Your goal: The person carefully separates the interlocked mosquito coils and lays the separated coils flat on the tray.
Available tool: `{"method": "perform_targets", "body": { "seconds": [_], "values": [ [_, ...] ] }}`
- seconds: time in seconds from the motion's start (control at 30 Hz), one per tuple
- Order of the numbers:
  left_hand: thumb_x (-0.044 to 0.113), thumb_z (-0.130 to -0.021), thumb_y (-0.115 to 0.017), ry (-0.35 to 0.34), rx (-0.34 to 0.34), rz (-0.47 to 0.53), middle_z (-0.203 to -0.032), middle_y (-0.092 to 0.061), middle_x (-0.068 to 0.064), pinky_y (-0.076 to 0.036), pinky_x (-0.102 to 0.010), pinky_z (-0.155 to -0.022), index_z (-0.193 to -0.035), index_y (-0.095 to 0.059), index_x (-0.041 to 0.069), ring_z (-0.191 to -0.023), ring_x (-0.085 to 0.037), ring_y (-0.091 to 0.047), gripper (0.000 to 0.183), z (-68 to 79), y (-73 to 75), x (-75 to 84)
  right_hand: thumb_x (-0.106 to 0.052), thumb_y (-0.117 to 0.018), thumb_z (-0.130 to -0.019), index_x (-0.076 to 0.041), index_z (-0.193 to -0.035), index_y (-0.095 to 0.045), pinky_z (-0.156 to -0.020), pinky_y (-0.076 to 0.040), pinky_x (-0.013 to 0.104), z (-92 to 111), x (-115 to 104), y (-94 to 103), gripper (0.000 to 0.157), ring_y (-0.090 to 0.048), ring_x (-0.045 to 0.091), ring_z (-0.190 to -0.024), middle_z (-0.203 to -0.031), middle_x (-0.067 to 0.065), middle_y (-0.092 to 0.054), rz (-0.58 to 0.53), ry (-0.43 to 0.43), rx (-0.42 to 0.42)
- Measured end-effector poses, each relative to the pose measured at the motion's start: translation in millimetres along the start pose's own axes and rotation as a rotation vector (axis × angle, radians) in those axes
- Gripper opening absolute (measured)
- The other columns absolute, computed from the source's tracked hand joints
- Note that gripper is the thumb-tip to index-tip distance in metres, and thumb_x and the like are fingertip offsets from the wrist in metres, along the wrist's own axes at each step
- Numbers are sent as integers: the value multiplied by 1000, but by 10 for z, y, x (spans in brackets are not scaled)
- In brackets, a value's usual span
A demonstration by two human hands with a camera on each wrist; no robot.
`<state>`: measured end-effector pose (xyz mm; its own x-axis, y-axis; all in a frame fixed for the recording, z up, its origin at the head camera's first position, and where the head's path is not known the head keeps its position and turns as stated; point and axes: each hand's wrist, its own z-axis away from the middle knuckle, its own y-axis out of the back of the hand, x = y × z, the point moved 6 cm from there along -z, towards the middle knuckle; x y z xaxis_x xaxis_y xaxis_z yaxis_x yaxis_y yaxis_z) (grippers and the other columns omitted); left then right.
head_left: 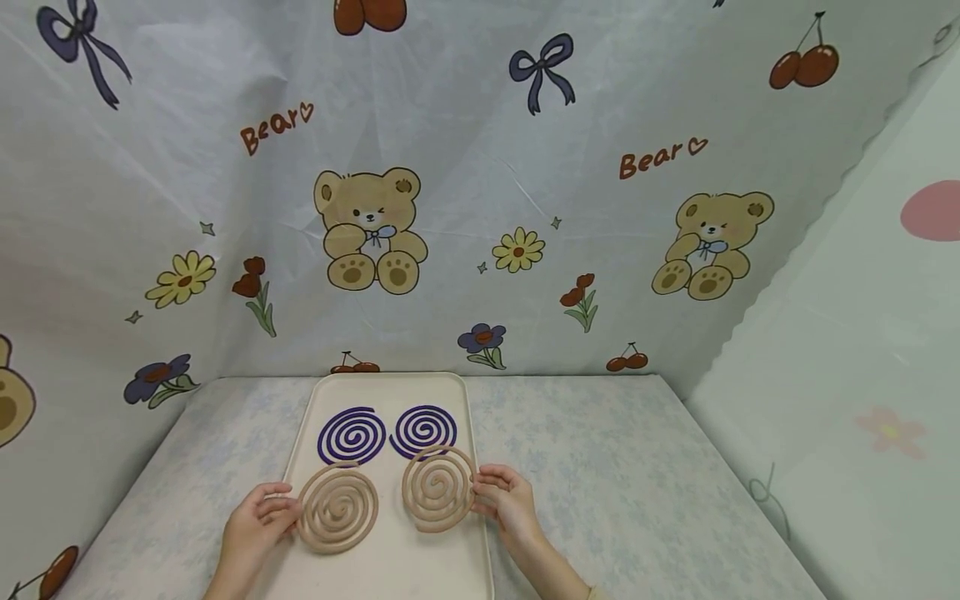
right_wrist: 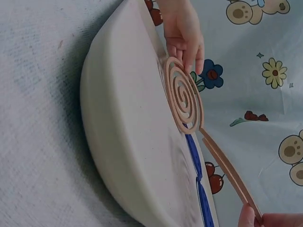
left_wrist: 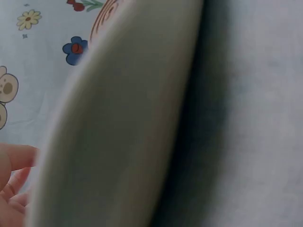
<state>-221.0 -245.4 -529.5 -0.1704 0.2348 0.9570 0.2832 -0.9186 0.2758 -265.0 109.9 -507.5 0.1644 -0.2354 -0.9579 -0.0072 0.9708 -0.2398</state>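
Two tan mosquito coils are held over a white tray (head_left: 420,575). My left hand (head_left: 257,521) pinches the left edge of one tan coil (head_left: 339,510). With thumb and fingers my right hand (head_left: 508,504) grips the right edge of the other tan coil (head_left: 438,490), which is tilted. Two dark blue-purple coils (head_left: 352,436) lie side by side at the tray's far end. In the right wrist view, the right hand's fingertips (right_wrist: 246,216) hold a coil seen edge-on. The left wrist view shows part of the left hand (left_wrist: 14,184); the tray's side hides much else.
The tray stands on a pale blue mottled tabletop (head_left: 600,483), which extends to both sides. Behind it hangs a white curtain (head_left: 450,150) printed with bears, flowers and cherries. Another pale curtain (head_left: 847,350) borders the right side, with a thin cord (head_left: 768,492) against it.
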Motion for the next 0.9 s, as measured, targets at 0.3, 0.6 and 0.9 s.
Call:
{"method": "perform_targets", "body": {
  "seconds": [0.3,0.6,0.9],
  "values": [
    [4,-73,-77,-176,11,-335,-77,-72,-7,-48,-16,-54,-110,-60,1,-59,6,-59,41,66,-9,152,9,-60,-82,15,-111,-52,-59,-58,21,-54,91,-40,32,-66,8,-71,-83,-1,-65,9,5,-2],
    [8,-78,-76,-118,58,-299,-92,-73,-12,-51,-16,-59,-117,-61,4,-67,7,-59,42,-9,62,97,9,-60,-81,17,-112,-50,-58,-58,21,-95,148,-60,34,-65,7,-69,-83,0,-65,55,13,14],
    [4,-79,-74,-211,104,-172,-80,-73,-4,-51,-14,-57,-111,-63,1,-67,8,-60,35,19,68,144,9,-61,-81,19,-112,-49,-57,-57,22,-147,230,-54,35,-64,6,-62,-80,-1,-67,86,7,-22]
  ]
}}
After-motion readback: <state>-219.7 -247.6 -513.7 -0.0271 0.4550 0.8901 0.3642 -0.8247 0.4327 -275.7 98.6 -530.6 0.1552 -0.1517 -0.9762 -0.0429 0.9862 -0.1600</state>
